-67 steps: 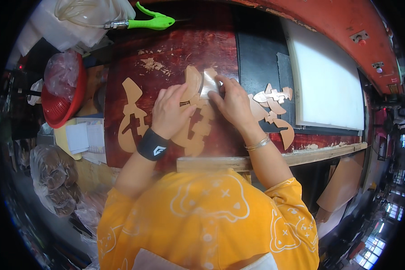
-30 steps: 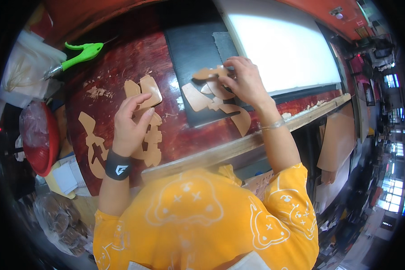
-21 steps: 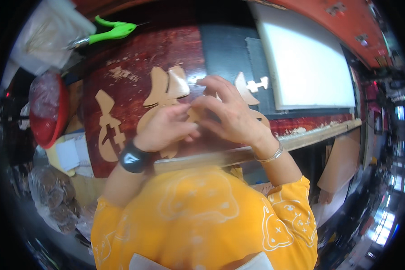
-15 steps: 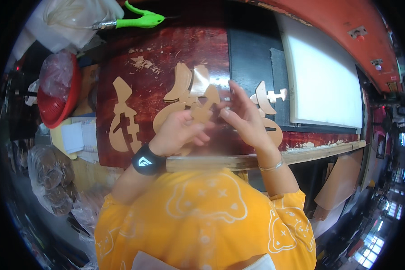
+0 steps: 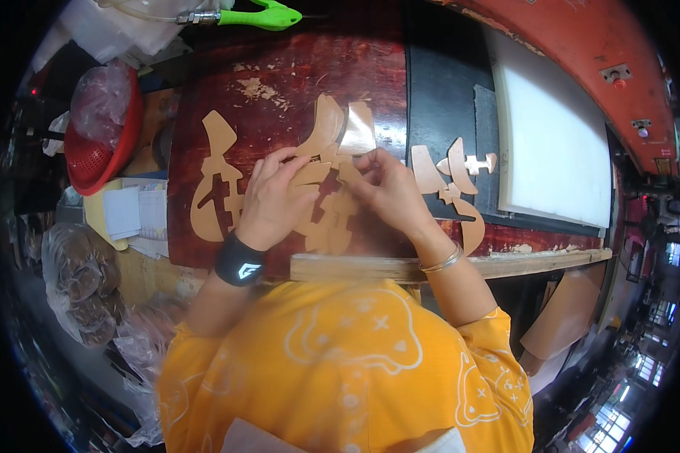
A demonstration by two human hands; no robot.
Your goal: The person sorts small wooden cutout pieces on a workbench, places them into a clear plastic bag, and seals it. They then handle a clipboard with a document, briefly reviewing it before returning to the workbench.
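Note:
Tan cut-out pieces shaped like strokes of large characters lie on a dark red wooden board (image 5: 279, 83). One long piece (image 5: 211, 181) is at the left, a middle group (image 5: 329, 140) lies under my hands, and smaller pieces (image 5: 449, 170) are at the right. My left hand (image 5: 272, 198), with a black wristband, rests its fingertips on the middle group. My right hand (image 5: 389, 192), with a thin bangle at the wrist, pinches a shiny tan piece (image 5: 357, 130) at its lower edge. A wooden strip (image 5: 446, 266) runs along the near edge.
A black mat (image 5: 442, 90) and a white sheet (image 5: 555, 143) lie to the right. A green-handled tool (image 5: 253, 15) is at the far edge. A red basket (image 5: 98, 143) with a plastic bag and a yellow box of papers (image 5: 128, 215) stand at the left.
The view swung left, right and back. Both hands came together over the middle group of pieces; my right hand now pinches the shiny tan piece.

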